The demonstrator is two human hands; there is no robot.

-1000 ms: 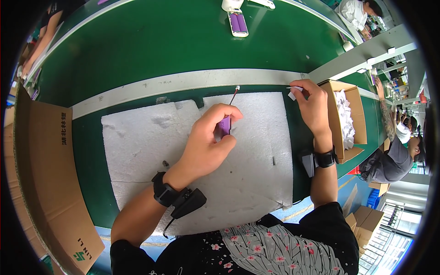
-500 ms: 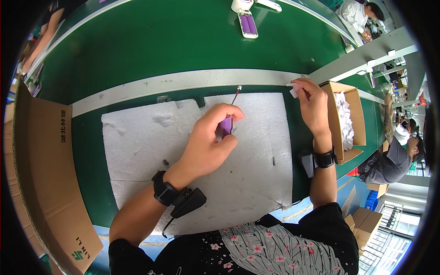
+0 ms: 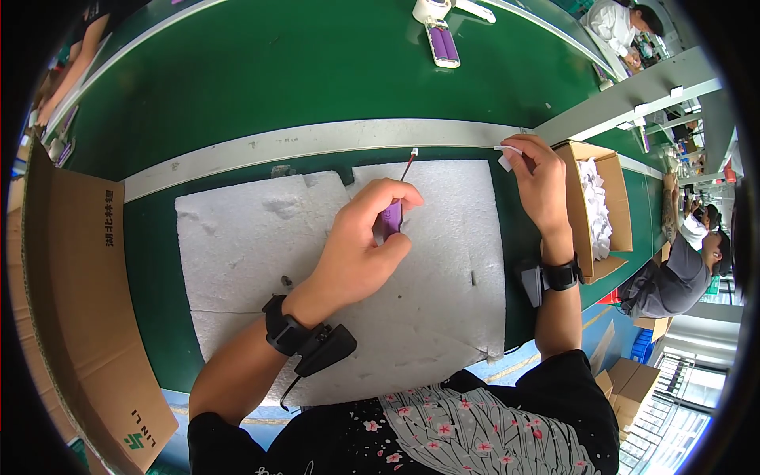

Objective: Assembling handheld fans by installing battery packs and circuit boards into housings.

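Over the middle of a white foam sheet [image 3: 443, 301], my left hand [image 3: 358, 241] is closed around a purple battery pack [image 3: 391, 218]. A thin dark lead runs up from the pack to a small white connector [image 3: 415, 151]. My fingers cover much of the pack. Beyond the sheet's far right corner, my right hand [image 3: 543, 184] pinches a small piece of white paper [image 3: 505, 158] between thumb and fingers. Close beside that hand is an open cardboard box [image 3: 580, 214] filled with crumpled white scraps [image 3: 595, 210].
A large cardboard box [image 3: 87, 277] stands at the left. Past a pale rail [image 3: 317, 140], a white device with purple cells [image 3: 443, 43] lies on a green belt [image 3: 261, 71]. A grey post [image 3: 625, 99] crosses at the far right. Other people work along both sides.
The white device with purple cells has shifted slightly to the right with the green surface. My two hands and what they hold have hardly moved.
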